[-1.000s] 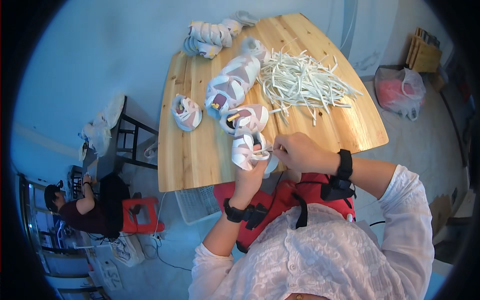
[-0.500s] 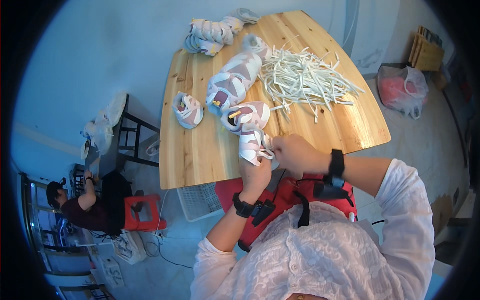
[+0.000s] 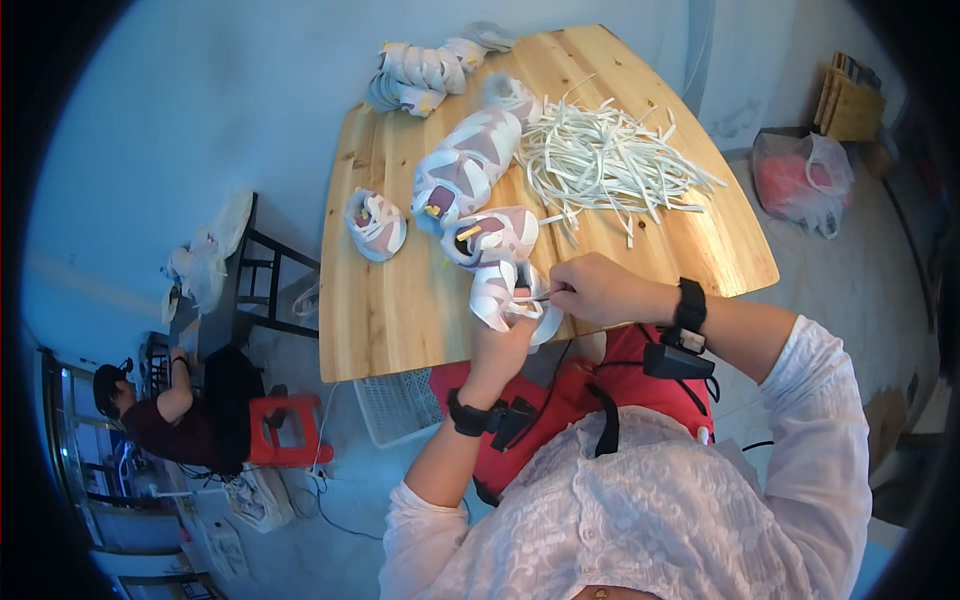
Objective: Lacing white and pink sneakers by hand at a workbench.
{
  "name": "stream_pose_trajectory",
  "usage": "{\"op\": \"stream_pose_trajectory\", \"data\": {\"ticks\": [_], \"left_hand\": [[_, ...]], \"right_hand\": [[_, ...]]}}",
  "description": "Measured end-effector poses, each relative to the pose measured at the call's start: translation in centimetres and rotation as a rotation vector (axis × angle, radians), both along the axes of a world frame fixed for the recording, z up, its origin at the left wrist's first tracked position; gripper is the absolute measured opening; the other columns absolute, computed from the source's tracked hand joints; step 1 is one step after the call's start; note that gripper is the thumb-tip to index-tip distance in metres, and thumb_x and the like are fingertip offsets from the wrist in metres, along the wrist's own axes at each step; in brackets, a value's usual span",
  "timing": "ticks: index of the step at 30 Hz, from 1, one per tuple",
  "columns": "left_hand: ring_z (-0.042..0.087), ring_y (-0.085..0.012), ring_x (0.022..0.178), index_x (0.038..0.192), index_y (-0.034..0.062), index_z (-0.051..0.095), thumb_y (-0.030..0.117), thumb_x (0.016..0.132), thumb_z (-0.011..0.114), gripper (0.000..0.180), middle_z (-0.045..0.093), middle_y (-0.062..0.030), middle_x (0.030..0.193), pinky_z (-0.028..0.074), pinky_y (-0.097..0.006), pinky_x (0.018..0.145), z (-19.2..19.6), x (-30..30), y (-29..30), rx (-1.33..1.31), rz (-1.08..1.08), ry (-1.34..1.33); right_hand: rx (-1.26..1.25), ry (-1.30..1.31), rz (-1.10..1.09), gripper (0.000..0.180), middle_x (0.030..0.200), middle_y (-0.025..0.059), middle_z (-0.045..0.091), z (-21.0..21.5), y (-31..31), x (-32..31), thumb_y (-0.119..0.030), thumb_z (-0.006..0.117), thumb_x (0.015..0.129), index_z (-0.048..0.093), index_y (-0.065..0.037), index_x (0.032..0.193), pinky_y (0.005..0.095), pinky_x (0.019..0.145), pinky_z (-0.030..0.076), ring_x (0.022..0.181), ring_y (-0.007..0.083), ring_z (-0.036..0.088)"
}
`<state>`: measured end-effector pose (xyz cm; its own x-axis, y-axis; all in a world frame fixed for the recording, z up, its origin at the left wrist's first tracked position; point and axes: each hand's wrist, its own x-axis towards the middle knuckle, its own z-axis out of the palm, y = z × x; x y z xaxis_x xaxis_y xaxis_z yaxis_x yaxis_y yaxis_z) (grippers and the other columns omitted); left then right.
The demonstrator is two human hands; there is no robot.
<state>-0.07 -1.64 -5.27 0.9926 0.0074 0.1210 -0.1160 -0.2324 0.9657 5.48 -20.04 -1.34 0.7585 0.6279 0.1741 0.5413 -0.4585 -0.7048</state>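
Note:
At the table's near edge my left hand [image 3: 500,352] grips a white and pinkish-mauve shoe upper [image 3: 488,296] from below, its opening turned to the right. My right hand [image 3: 608,288] is closed in a pinch just right of that opening. From its fingertips a thin piece reaches into the upper; whether it is a lace end or a slim tool, I cannot make out. Just beyond lies another shoe upper [image 3: 512,232] with a yellow tab, and farther back a nested row of uppers [image 3: 478,145]. A single upper [image 3: 377,226] rests to the left.
A pile of white flat laces [image 3: 610,155] covers the right part of the wooden table [image 3: 700,255]. More stacked uppers [image 3: 420,70] sit at the far left edge. Under the table is a white basket [image 3: 395,408]. A co-worker [image 3: 165,415] sits at the left near a red stool [image 3: 290,430].
My right hand has drawn slightly back from the shoe upper, with the thin piece showing between. My left hand has shifted a little left and down, and the upper's opening shows more.

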Motion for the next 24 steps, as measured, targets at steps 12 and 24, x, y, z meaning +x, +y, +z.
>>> {"op": "stream_pose_trajectory", "data": {"ticks": [12,24], "left_hand": [[0.059,-0.0127,0.094,0.120,0.0047,0.050,0.004,0.087,0.060,0.035,0.060,-0.0043,0.106,0.052,-0.027,0.075,1.9,0.4,0.1,-0.522,-0.071,0.159],[0.059,-0.0143,0.095,0.118,0.0023,0.050,-0.001,0.085,0.060,0.034,0.060,-0.0065,0.105,0.051,-0.029,0.079,1.6,0.7,-0.1,-0.507,-0.001,0.197]], "right_hand": [[-0.291,-0.150,0.022,0.013,0.064,0.0181,0.060,3.3,0.3,0.1,-0.013,0.055,0.078,0.061,-0.003,0.074,0.0442,0.061,0.048,0.062,0.0363,0.060],[-0.311,-0.240,-0.020,0.015,0.061,0.0184,0.058,4.0,-0.3,-1.4,-0.015,0.056,0.079,0.059,-0.001,0.075,0.0449,0.057,0.048,0.061,0.0368,0.060]]}}
